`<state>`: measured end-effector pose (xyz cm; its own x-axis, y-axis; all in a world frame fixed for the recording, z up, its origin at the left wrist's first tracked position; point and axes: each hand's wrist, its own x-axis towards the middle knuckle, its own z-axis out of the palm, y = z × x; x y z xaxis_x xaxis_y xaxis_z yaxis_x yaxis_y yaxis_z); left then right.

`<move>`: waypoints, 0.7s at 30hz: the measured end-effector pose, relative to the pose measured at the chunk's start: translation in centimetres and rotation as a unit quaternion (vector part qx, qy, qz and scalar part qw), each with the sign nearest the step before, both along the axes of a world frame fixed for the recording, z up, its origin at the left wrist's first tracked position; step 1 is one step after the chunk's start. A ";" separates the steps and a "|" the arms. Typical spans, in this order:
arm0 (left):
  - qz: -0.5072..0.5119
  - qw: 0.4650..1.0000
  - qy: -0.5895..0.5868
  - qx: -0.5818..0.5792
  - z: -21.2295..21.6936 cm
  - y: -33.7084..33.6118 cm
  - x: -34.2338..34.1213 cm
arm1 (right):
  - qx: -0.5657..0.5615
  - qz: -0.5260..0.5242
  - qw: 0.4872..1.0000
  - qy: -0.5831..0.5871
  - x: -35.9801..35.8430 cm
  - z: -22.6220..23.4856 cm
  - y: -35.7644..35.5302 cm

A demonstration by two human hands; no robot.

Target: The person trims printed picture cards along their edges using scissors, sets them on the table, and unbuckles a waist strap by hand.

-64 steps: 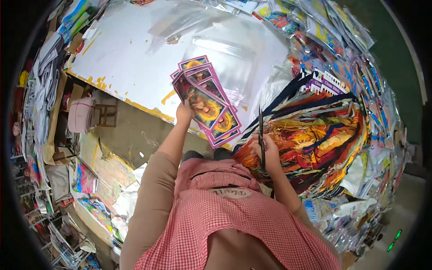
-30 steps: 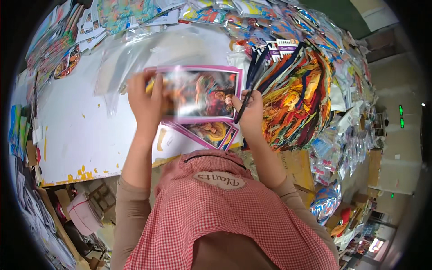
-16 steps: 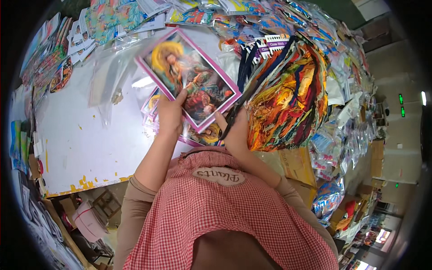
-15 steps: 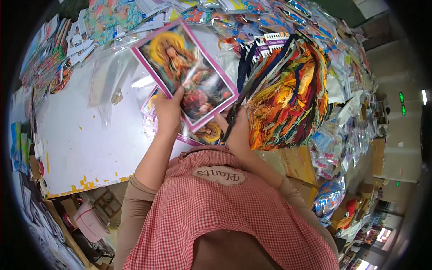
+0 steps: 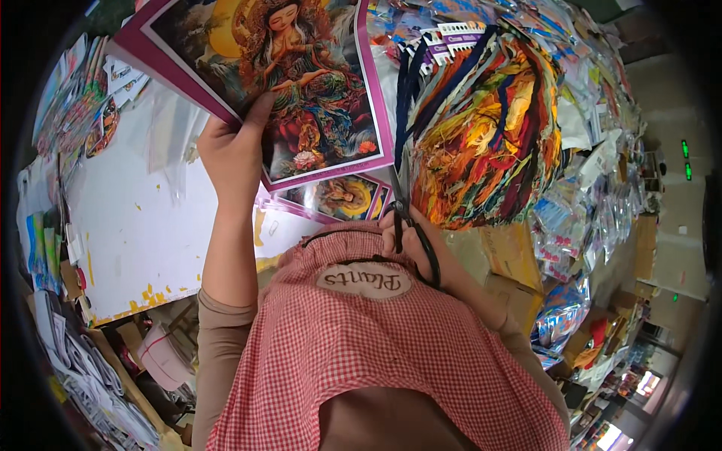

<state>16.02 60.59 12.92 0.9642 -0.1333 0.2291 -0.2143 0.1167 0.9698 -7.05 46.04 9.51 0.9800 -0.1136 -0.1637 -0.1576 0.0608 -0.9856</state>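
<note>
Item: glossy picture sheet with magenta border (image 5: 301,98), raised above the white tabletop (image 5: 128,233); likely light, thin and floppy, prone to creasing, best pinched at the border. Left hand (image 5: 233,154) closed on its lower-left edge, thumb on the face. Right hand (image 5: 402,233) curled through the loops of black scissors (image 5: 414,233), blades seemingly at the sheet's lower corner, partly hidden. Adjacent: further bordered prints (image 5: 331,199) beneath, a bundle of coloured embroidery threads (image 5: 481,128) crowding the right, clear plastic sleeves (image 5: 165,128) at left.
</note>
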 end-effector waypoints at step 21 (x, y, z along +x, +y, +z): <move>-0.028 1.000 -0.003 0.009 -0.1 -1.2 -1.6 | -0.059 -0.064 0.995 0.050 -1.1 1.2 0.2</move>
<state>14.47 59.40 12.80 0.9536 -0.1908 0.2328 -0.2147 0.1108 0.9704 -8.16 46.26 10.70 0.9357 -0.2605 -0.2380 -0.2538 -0.0283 -0.9668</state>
